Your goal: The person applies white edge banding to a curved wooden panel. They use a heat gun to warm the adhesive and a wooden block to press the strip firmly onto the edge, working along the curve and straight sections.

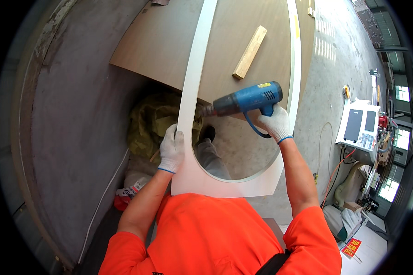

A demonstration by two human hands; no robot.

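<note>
A blue heat gun (pixel 250 99) is gripped by its handle in my gloved right hand (pixel 276 123). Its dark metal nozzle points left, close to the inner edge of a long white frame panel (pixel 190 82). The panel has a rounded opening at its near end, and that end lies against my orange shirt. My gloved left hand (pixel 172 147) is closed around the panel's left strip, with the thumb on top. Through the opening my trouser leg and dark shoe show below.
The far part of the panel rests on a brown board (pixel 156 41). A wooden block (pixel 250 52) lies on that board inside the frame. Below left is an olive sack (pixel 147 121). A white machine (pixel 359 126) stands at the right, with cables near it. A grey wall (pixel 78 114) runs along the left.
</note>
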